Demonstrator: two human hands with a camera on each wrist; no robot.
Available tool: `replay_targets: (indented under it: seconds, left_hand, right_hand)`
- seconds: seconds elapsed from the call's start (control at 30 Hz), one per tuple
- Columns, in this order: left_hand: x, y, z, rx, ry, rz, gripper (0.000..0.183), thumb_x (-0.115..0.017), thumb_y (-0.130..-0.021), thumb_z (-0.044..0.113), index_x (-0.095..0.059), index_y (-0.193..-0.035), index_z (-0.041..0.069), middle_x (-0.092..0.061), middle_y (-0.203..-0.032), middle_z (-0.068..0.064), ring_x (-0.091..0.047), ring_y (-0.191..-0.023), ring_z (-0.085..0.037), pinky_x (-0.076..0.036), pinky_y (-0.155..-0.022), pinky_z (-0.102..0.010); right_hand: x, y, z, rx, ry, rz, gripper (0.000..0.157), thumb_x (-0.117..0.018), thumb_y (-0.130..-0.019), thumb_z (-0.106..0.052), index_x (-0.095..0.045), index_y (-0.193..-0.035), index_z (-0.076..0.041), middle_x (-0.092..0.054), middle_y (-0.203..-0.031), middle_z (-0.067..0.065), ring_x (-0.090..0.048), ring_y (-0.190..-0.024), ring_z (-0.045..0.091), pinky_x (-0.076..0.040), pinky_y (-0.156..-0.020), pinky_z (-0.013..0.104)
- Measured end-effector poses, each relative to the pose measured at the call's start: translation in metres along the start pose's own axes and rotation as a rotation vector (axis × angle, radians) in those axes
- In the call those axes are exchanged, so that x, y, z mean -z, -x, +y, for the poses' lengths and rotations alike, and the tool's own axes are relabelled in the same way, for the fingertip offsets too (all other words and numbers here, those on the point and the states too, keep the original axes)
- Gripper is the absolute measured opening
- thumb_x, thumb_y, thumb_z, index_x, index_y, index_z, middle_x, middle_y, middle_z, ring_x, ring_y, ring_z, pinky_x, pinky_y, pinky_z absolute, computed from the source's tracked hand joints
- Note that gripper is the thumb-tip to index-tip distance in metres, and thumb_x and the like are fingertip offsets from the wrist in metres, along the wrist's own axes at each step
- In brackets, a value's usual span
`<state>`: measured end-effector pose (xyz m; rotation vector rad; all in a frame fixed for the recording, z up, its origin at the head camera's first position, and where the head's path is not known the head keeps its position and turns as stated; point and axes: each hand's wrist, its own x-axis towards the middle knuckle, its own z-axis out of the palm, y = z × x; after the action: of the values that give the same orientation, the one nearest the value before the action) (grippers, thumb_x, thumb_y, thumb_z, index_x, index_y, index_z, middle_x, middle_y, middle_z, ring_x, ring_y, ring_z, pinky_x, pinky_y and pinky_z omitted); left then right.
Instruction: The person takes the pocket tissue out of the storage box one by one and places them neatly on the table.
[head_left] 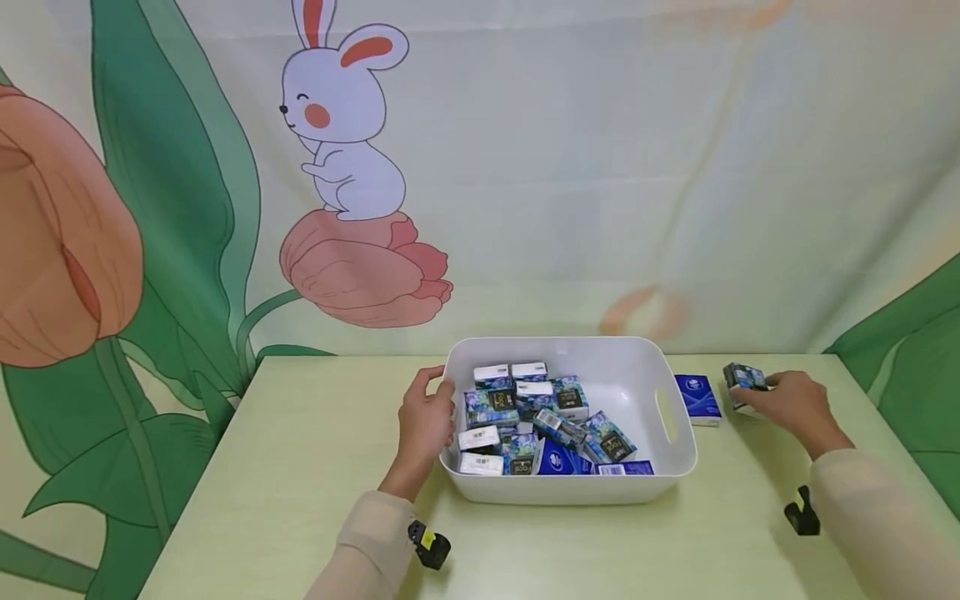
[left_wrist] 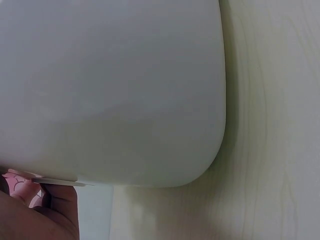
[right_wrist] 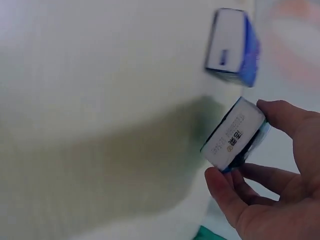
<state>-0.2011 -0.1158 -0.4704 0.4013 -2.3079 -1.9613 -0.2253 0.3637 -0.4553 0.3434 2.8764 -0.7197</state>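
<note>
A white plastic basket (head_left: 570, 490) stands on the table with several small tissue packs (head_left: 491, 408) inside, mostly dark floral ones and a few plain blue. My left hand (head_left: 426, 421) grips its left side at the handle opening; in the left wrist view fingers curl at the rim beside the basket wall (left_wrist: 115, 90). To the right of the basket, my right hand (head_left: 802, 408) pinches a floral tissue pack (right_wrist: 234, 136) between thumb and fingers. Close by, a blue tissue pack (head_left: 697, 398) lies between that hand and the basket.
The pale table (head_left: 300, 467) extends on both sides of the basket. Behind it hangs a printed cloth (head_left: 555, 183) with a rabbit and tulips. A small black wrist camera (head_left: 429, 546) sits by the left sleeve, another black camera (head_left: 802, 512) by the right.
</note>
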Motion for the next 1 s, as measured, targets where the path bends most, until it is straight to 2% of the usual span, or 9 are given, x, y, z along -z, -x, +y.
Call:
replay_targets:
  seconds: [0.1,0.2,0.37,0.5,0.6,0.73,0.87,1.0]
  left_hand:
    - [-0.001,0.001,0.001,-0.001,-0.001,-0.001,0.031,-0.053,-0.102,0.026,-0.059,-0.132,0.018,-0.057,-0.073,-0.016,-0.040,-0.042,-0.013,-0.036,-0.038,-0.024]
    - [-0.001,0.002,0.002,0.001,-0.001,-0.006,0.031,-0.052,-0.103,0.027,-0.058,-0.132,0.018,-0.057,-0.075,-0.017,-0.040,-0.042,-0.013,-0.036,-0.038,-0.025]
    - [-0.001,0.002,0.003,0.003,0.002,-0.006,0.031,-0.052,-0.103,0.026,-0.058,-0.132,0.017,-0.057,-0.075,-0.017,-0.040,-0.042,-0.013,-0.036,-0.038,-0.025]
    - [0.000,0.001,0.002,0.002,-0.006,-0.010,0.032,-0.052,-0.103,0.026,-0.058,-0.133,0.017,-0.057,-0.073,-0.015,-0.041,-0.042,-0.013,-0.037,-0.038,-0.025]
    - [0.001,0.001,0.001,0.007,-0.012,-0.013,0.032,-0.052,-0.103,0.027,-0.057,-0.133,0.018,-0.057,-0.074,-0.015,-0.041,-0.043,-0.013,-0.037,-0.039,-0.025]
    - [0.002,0.001,0.001,0.017,-0.013,-0.010,0.032,-0.052,-0.103,0.028,-0.057,-0.134,0.019,-0.057,-0.075,-0.016,-0.041,-0.044,-0.013,-0.037,-0.039,-0.025]
    - [0.001,0.000,0.001,0.025,-0.004,-0.013,0.033,-0.052,-0.103,0.028,-0.057,-0.134,0.019,-0.056,-0.073,-0.016,-0.041,-0.044,-0.013,-0.037,-0.040,-0.024]
    - [0.000,0.001,0.002,0.025,0.003,-0.014,0.033,-0.053,-0.103,0.028,-0.058,-0.133,0.019,-0.055,-0.071,-0.014,-0.041,-0.044,-0.013,-0.036,-0.039,-0.024]
  right_hand:
    - [-0.009,-0.002,0.012,0.031,0.029,-0.032,0.088,-0.060,-0.096,-0.051,-0.042,-0.132,0.027,-0.048,-0.127,0.045,-0.046,-0.112,0.058,-0.045,-0.091,0.064]
    - [-0.018,-0.004,0.014,0.066,0.029,-0.042,0.089,-0.056,-0.098,-0.053,-0.039,-0.135,0.027,-0.045,-0.130,0.046,-0.046,-0.115,0.059,-0.045,-0.093,0.065]
    - [-0.028,-0.004,0.007,0.113,0.012,-0.044,0.088,-0.047,-0.102,-0.055,-0.035,-0.139,0.025,-0.042,-0.135,0.046,-0.042,-0.123,0.061,-0.041,-0.098,0.068]
    - [-0.028,-0.001,-0.003,0.160,0.005,0.005,0.087,-0.044,-0.103,-0.054,-0.034,-0.141,0.024,-0.043,-0.134,0.046,-0.043,-0.121,0.061,-0.042,-0.096,0.069]
    - [-0.022,0.005,-0.021,0.244,-0.027,0.080,0.083,-0.048,-0.103,-0.051,-0.037,-0.141,0.021,-0.044,-0.134,0.044,-0.048,-0.117,0.060,-0.046,-0.090,0.068]
    - [-0.007,0.017,-0.059,0.340,-0.074,0.139,0.079,-0.054,-0.101,-0.051,-0.041,-0.144,0.014,-0.046,-0.137,0.038,-0.053,-0.116,0.056,-0.049,-0.087,0.066]
    - [0.004,0.034,-0.097,0.372,-0.085,0.153,0.081,-0.061,-0.096,-0.054,-0.044,-0.146,0.007,-0.051,-0.137,0.031,-0.054,-0.118,0.051,-0.051,-0.087,0.064]
    - [0.003,0.049,-0.125,0.420,-0.069,0.147,0.080,-0.069,-0.091,-0.053,-0.049,-0.144,0.005,-0.051,-0.138,0.029,-0.055,-0.118,0.049,-0.053,-0.086,0.062]
